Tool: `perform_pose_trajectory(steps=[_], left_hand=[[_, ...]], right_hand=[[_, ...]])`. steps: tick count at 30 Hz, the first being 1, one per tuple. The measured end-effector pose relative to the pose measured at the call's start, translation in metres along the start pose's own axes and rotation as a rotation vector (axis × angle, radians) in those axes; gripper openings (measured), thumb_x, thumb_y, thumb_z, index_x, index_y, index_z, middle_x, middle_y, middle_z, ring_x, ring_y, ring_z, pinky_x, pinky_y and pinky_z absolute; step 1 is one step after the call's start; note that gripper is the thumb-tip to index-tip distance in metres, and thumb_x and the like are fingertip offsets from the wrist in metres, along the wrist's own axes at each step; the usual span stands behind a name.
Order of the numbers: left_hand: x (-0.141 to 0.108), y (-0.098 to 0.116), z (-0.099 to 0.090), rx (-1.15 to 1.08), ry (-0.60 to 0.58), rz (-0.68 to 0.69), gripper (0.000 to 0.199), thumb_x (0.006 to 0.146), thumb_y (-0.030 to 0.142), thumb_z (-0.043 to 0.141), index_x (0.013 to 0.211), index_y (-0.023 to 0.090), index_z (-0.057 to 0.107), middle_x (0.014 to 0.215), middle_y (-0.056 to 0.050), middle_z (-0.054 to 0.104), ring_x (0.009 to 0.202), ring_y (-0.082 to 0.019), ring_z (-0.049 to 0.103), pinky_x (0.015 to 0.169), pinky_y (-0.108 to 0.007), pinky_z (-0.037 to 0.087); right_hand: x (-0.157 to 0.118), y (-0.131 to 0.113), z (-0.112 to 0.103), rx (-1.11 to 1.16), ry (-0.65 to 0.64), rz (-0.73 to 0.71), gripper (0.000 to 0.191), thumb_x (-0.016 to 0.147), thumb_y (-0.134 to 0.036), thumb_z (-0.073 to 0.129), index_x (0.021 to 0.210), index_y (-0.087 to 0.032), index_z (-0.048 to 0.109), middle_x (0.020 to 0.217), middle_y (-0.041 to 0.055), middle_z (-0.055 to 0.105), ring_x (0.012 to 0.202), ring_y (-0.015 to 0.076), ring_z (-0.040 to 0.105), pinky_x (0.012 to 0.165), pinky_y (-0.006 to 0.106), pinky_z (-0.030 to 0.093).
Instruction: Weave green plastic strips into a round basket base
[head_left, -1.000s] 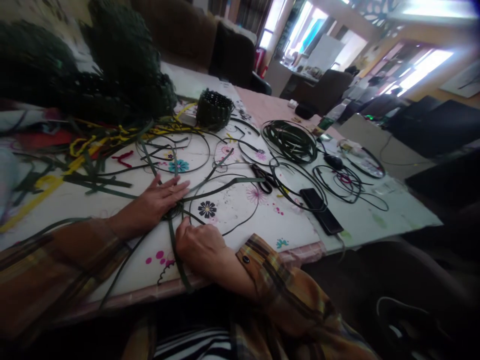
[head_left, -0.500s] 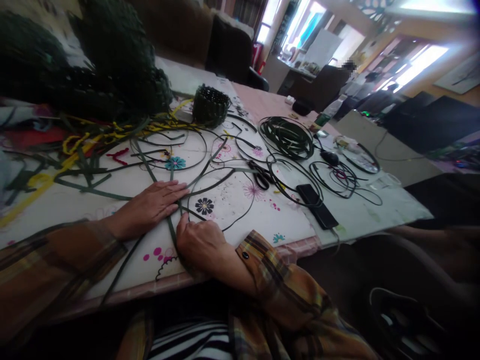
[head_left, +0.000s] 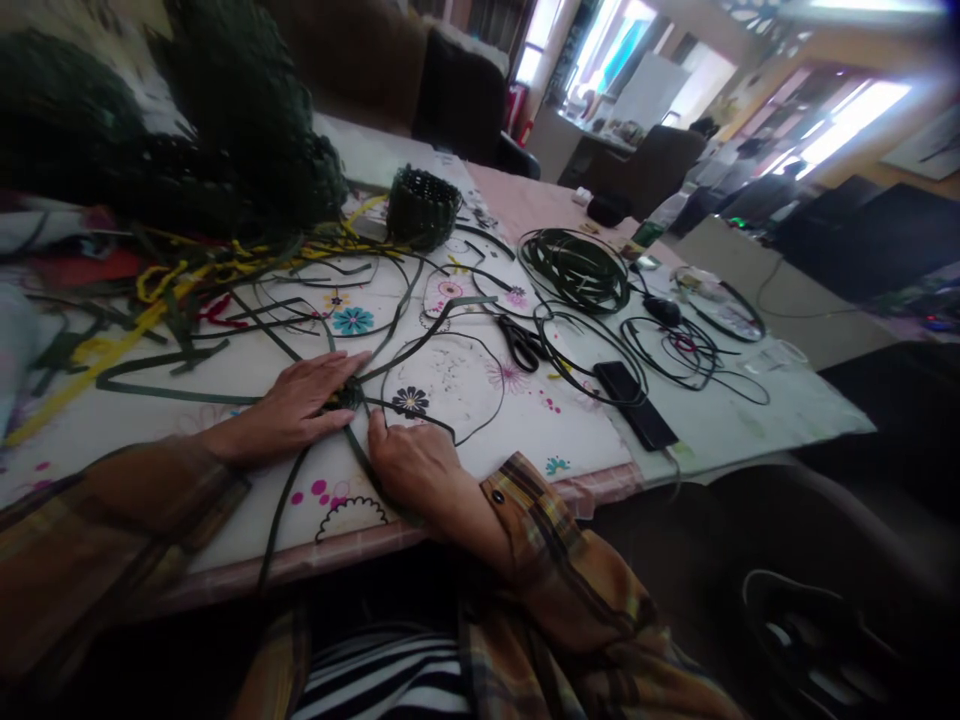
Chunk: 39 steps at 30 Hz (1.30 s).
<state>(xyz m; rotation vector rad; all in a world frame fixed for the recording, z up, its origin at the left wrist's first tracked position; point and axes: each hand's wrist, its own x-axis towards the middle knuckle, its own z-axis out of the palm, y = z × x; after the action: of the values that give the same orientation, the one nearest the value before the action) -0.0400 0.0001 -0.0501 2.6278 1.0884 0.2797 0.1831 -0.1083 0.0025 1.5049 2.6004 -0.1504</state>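
Flat dark green strips (head_left: 409,350) cross one another on the patterned white table cover and fan out in several directions. My left hand (head_left: 296,405) lies over their crossing with its fingers stretched out, pressing it down. A small dark woven centre (head_left: 346,394) shows between thumb and fingers. Just to the right, my right hand (head_left: 416,460) is closed, with curled fingers around a green strip (head_left: 360,455) that runs down from the centre. The hand hides part of that strip. Another loose strip (head_left: 281,515) hangs toward the table's front edge.
A small woven green basket (head_left: 422,210) stands behind, with larger woven pieces (head_left: 240,130) at the left. Scissors (head_left: 523,343), a coil of green strip (head_left: 574,270), a phone-like black device (head_left: 634,408) and a bottle (head_left: 660,220) lie or stand to the right. Yellow strips (head_left: 97,370) are at left.
The crossed strips have turned a little: the strip at the front edge has swung right, and the bent one behind has shifted back. My right hand has moved slightly right; the woven centre now shows.
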Motion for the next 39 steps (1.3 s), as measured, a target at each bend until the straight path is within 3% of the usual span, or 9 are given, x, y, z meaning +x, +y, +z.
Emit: perform_pose_trajectory(steps=[7, 15, 20, 23, 27, 33, 39], left_hand=[[0.002, 0.000, 0.004, 0.012, 0.016, 0.007, 0.077, 0.107, 0.068, 0.035, 0.173, 0.029, 0.044, 0.180, -0.006, 0.043, 0.168, -0.036, 0.031, 0.138, -0.052, 0.023], [-0.002, 0.002, 0.008, 0.001, 0.084, 0.015, 0.075, 0.109, 0.061, 0.036, 0.174, 0.026, 0.038, 0.178, -0.008, 0.046, 0.166, -0.035, 0.035, 0.136, -0.053, 0.029], [-0.002, 0.008, 0.004, -0.012, 0.099, 0.027, 0.065, 0.109, 0.058, 0.038, 0.169, 0.033, 0.048, 0.176, -0.003, 0.049, 0.165, -0.033, 0.037, 0.136, -0.052, 0.028], [0.001, 0.011, 0.001, 0.011, 0.058, 0.010, 0.065, 0.110, 0.058, 0.039, 0.169, 0.034, 0.051, 0.177, -0.003, 0.048, 0.165, -0.034, 0.037, 0.136, -0.053, 0.027], [0.005, 0.007, -0.006, 0.028, -0.036, -0.007, 0.067, 0.111, 0.059, 0.036, 0.172, 0.034, 0.048, 0.179, -0.004, 0.044, 0.167, -0.035, 0.035, 0.137, -0.054, 0.025], [0.002, -0.013, -0.024, -0.082, -0.178, 0.145, 0.079, 0.109, 0.072, 0.034, 0.178, 0.034, 0.034, 0.187, -0.003, 0.026, 0.173, -0.040, 0.017, 0.139, -0.058, 0.018], [0.004, -0.013, -0.029, -0.058, -0.244, 0.169, 0.089, 0.106, 0.075, 0.041, 0.180, 0.029, 0.027, 0.188, -0.009, 0.021, 0.173, -0.041, 0.013, 0.140, -0.060, 0.014]], right_hand=[[-0.001, -0.001, 0.000, 0.041, -0.013, 0.090, 0.049, 0.114, -0.014, 0.026, 0.153, -0.001, 0.052, 0.108, 0.0236, 0.083, 0.097, 0.0289, 0.085, 0.075, 0.037, 0.067], [-0.005, -0.003, -0.001, -0.075, 0.046, -0.051, 0.053, 0.112, -0.005, 0.024, 0.157, 0.011, 0.047, 0.100, 0.0256, 0.081, 0.089, 0.0271, 0.085, 0.067, 0.035, 0.064], [-0.004, -0.001, -0.001, -0.093, 0.052, -0.127, 0.053, 0.111, -0.003, 0.025, 0.157, 0.014, 0.045, 0.097, 0.0253, 0.082, 0.087, 0.0267, 0.085, 0.066, 0.036, 0.063], [-0.003, 0.003, -0.002, -0.099, 0.026, -0.188, 0.053, 0.112, -0.003, 0.023, 0.157, 0.015, 0.044, 0.098, 0.0255, 0.082, 0.090, 0.0287, 0.085, 0.067, 0.038, 0.064], [-0.003, 0.005, -0.001, -0.092, -0.004, -0.166, 0.052, 0.113, -0.006, 0.024, 0.158, 0.012, 0.041, 0.099, 0.0251, 0.082, 0.093, 0.0279, 0.086, 0.070, 0.036, 0.064], [-0.005, 0.006, 0.000, -0.075, 0.005, -0.159, 0.051, 0.112, -0.007, 0.026, 0.158, 0.010, 0.041, 0.099, 0.0220, 0.082, 0.091, 0.0296, 0.085, 0.066, 0.038, 0.064], [-0.005, 0.005, 0.001, -0.080, -0.012, -0.142, 0.052, 0.112, -0.008, 0.025, 0.160, 0.010, 0.037, 0.101, 0.0241, 0.082, 0.095, 0.0292, 0.085, 0.072, 0.037, 0.065]])
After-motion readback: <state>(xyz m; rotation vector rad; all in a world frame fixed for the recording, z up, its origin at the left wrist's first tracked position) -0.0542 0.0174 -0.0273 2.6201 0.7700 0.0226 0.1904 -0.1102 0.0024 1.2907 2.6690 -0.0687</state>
